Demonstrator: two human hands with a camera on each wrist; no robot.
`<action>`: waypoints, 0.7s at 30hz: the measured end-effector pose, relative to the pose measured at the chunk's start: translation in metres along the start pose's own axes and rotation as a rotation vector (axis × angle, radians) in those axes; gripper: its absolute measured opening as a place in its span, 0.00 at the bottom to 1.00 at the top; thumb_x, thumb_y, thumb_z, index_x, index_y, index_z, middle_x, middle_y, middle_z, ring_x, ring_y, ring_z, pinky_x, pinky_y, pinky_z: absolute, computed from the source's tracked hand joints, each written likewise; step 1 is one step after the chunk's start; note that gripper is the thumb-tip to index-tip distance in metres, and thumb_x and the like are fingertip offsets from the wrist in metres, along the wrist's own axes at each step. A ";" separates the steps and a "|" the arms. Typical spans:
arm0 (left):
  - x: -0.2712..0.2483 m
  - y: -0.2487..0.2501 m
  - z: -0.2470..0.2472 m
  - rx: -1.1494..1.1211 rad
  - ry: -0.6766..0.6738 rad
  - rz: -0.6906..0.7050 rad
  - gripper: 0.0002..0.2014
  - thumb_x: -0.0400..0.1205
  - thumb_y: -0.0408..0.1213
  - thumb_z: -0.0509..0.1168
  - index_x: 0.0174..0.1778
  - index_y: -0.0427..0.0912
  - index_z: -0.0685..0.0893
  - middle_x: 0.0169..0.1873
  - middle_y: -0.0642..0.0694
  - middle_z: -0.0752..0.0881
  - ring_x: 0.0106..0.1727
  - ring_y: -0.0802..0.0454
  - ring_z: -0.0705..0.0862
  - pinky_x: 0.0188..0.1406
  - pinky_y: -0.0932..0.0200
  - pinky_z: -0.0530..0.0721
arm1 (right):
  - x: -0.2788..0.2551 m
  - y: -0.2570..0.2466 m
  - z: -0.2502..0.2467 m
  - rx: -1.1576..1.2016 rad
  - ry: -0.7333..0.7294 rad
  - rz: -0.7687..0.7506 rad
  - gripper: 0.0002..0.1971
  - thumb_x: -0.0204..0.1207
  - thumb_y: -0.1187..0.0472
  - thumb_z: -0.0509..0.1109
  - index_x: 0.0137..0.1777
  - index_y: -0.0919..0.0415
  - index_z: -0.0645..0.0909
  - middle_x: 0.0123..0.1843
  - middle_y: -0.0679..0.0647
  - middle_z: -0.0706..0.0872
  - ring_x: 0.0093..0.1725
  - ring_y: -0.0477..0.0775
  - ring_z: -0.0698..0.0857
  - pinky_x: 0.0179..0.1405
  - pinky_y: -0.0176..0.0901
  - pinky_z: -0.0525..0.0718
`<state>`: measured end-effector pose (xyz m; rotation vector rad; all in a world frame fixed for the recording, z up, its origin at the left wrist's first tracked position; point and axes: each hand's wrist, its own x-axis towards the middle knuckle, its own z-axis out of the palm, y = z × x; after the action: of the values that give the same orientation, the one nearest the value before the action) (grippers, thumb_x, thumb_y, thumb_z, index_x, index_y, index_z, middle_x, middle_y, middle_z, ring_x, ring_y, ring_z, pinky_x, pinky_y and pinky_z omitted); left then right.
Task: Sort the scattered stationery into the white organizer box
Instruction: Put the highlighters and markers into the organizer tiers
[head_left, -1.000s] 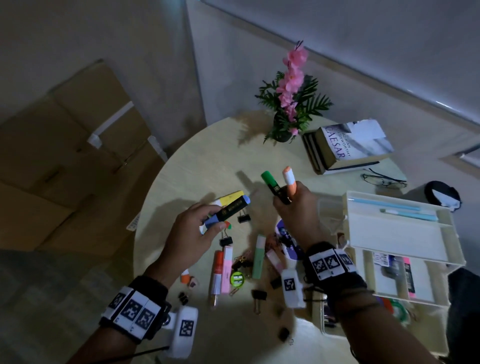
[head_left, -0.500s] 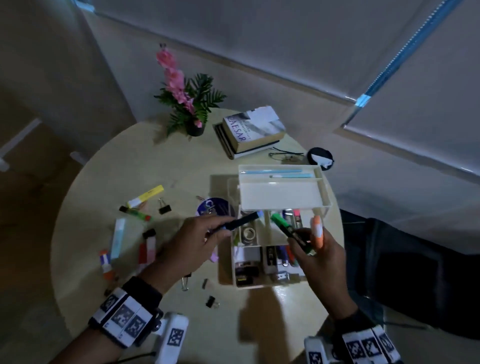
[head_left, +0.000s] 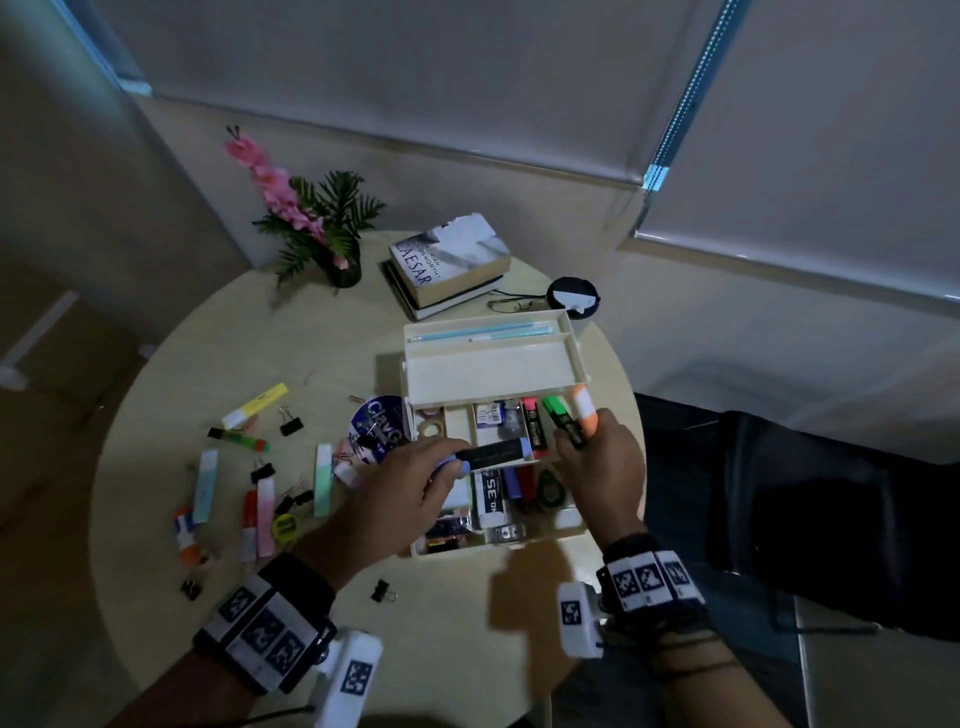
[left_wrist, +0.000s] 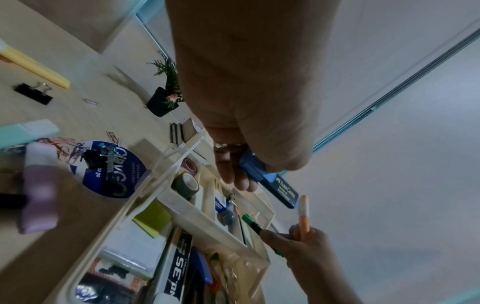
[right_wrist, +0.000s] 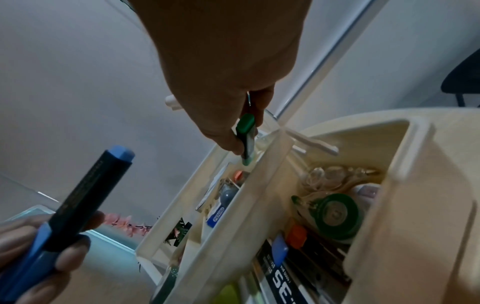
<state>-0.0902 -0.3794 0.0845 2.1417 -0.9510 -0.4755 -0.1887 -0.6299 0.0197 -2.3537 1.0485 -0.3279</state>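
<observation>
1. Hovering over the white organizer box at the right of the round table: a dark blue highlighter, lying level above the open middle tier.
2. Gripping that highlighter by its blue cap end, fingers and thumb curled round it: the left hand.
3. Clutching two more markers, a green highlighter and an orange marker, both pointing up and away over the box's right side: the right hand, fingers closed round both barrels.
4. Raised at the far end of the box: an upper tray with pale blue pens along its far channel.
5. Packed into the lower compartments: tape rolls, a pink highlighter, a green correction-tape dispenser.
6. Scattered to the left on the table: a yellow highlighter, a mint highlighter, black binder clips, a round blue sticker.
7. Standing at the far edge: a flower pot, stacked books, glasses.
</observation>
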 end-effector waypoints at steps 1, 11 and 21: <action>0.000 0.002 0.000 0.006 0.011 -0.003 0.16 0.91 0.42 0.62 0.72 0.42 0.86 0.59 0.50 0.91 0.52 0.72 0.85 0.52 0.66 0.85 | 0.003 -0.002 0.004 0.001 -0.008 0.007 0.13 0.76 0.47 0.78 0.47 0.52 0.78 0.38 0.51 0.85 0.36 0.57 0.84 0.32 0.49 0.81; 0.008 0.008 0.004 -0.029 0.089 -0.089 0.09 0.89 0.37 0.70 0.62 0.42 0.90 0.37 0.64 0.86 0.37 0.71 0.85 0.37 0.76 0.75 | 0.012 -0.007 0.013 0.134 -0.057 0.102 0.13 0.75 0.49 0.82 0.47 0.53 0.81 0.37 0.48 0.87 0.38 0.55 0.86 0.35 0.46 0.80; 0.046 0.028 0.038 -0.012 -0.027 -0.110 0.12 0.93 0.39 0.62 0.69 0.46 0.86 0.36 0.61 0.83 0.33 0.68 0.81 0.33 0.66 0.75 | -0.003 0.006 -0.039 0.610 -0.322 -0.122 0.04 0.82 0.60 0.79 0.54 0.53 0.89 0.40 0.50 0.92 0.39 0.48 0.90 0.40 0.44 0.89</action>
<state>-0.0955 -0.4448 0.0792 2.1898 -0.8464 -0.5634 -0.2111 -0.6456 0.0487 -1.8372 0.5511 -0.2555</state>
